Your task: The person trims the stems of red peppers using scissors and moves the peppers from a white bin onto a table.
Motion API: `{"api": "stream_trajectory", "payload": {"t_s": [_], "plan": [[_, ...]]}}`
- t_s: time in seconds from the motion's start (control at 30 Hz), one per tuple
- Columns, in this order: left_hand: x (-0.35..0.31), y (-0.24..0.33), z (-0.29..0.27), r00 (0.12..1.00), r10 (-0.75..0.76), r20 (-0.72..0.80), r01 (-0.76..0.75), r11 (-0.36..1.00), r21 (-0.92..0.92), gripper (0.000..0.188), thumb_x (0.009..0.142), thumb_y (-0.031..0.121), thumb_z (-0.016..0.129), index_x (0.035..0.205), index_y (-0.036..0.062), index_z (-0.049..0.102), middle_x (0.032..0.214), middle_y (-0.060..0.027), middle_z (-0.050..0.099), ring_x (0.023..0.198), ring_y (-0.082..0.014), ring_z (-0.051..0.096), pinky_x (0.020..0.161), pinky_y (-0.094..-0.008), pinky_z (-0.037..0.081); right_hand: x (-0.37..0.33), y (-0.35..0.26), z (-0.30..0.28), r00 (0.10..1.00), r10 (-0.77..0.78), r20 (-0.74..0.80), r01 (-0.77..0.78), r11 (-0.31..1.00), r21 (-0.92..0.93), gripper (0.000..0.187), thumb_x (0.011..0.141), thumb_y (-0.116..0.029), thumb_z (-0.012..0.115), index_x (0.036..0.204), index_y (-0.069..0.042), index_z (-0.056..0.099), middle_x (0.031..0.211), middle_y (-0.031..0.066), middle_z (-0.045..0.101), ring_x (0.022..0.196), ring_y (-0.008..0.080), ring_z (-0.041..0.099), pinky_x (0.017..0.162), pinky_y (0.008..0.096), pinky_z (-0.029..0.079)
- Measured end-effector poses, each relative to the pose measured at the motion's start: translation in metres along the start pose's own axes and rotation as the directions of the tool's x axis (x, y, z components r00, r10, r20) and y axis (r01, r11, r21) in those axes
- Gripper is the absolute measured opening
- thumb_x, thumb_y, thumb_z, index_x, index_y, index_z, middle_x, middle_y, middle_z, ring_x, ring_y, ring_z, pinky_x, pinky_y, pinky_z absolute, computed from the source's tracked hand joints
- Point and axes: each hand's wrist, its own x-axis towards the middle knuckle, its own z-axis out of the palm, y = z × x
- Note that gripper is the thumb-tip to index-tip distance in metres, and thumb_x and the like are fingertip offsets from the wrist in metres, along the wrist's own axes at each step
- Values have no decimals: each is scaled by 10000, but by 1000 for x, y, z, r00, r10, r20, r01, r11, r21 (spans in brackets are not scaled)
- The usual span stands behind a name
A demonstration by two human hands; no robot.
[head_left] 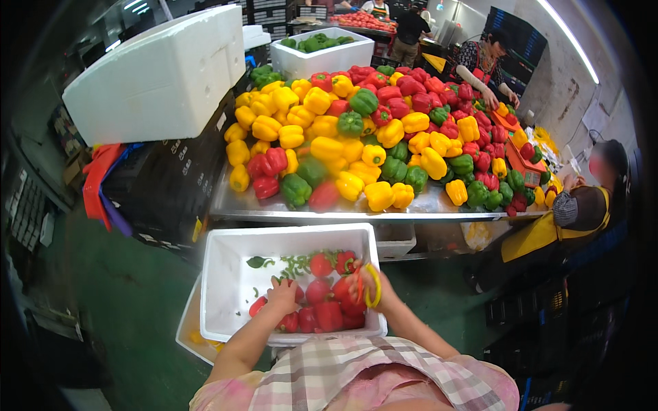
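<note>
A white foam box (223,264) is right in front of me, with red bell peppers (329,316) in its right half and cut green stems (295,266) scattered on its bottom. My left hand (281,296) reaches into the box, its fingers curled over a red bell pepper (297,290). At the box's right side my right hand (382,291) is closed around a pair of scissors (374,284) with curved yellow and orange-red handles. The blades are hidden or blurred. More red peppers lie just left of this hand.
Beyond the box, a metal table (288,214) carries a heap of yellow, red and green bell peppers (363,137). A big foam box (157,75) rests on black crates (178,164) at left. Two co-workers (483,65) (582,205) stand at right beside orange trays (524,164).
</note>
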Motion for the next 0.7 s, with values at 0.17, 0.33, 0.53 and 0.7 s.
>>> {"api": "stream_trajectory", "payload": {"t_s": [0.17,0.33,0.53,0.7], "plan": [[5,-9,-17,986,-112,125,122,990,-76,815,737,488,811,1392,162,454,1362,-115,546,1301,-392,458,971,-518,480,-43,31,26,993,116,9,-116,993,23,324,1008,-220,599,1296,-178,457,953,115,643,715,136,623,578,256,503],[20,-16,21,991,-111,-79,108,993,-40,817,717,501,812,1366,144,467,1293,-150,566,1180,-347,559,982,-511,451,-73,28,24,987,116,-110,-113,993,31,293,1007,-214,609,1260,-175,469,935,72,631,690,103,589,570,231,471],[19,-20,9,996,44,-73,-59,974,-218,792,680,483,807,1354,194,509,1317,-180,521,1131,-377,599,941,-477,510,-77,29,30,985,101,-141,-100,995,15,292,1000,-193,619,1248,-164,469,910,55,591,654,78,541,571,204,451],[15,-33,-16,1000,-12,11,16,635,-772,762,724,558,745,1271,54,580,909,-126,670,663,-250,670,561,-372,544,-67,30,34,995,-12,-97,-6,983,-182,422,994,-217,626,1362,-132,437,918,44,631,693,112,615,602,252,502]]}}
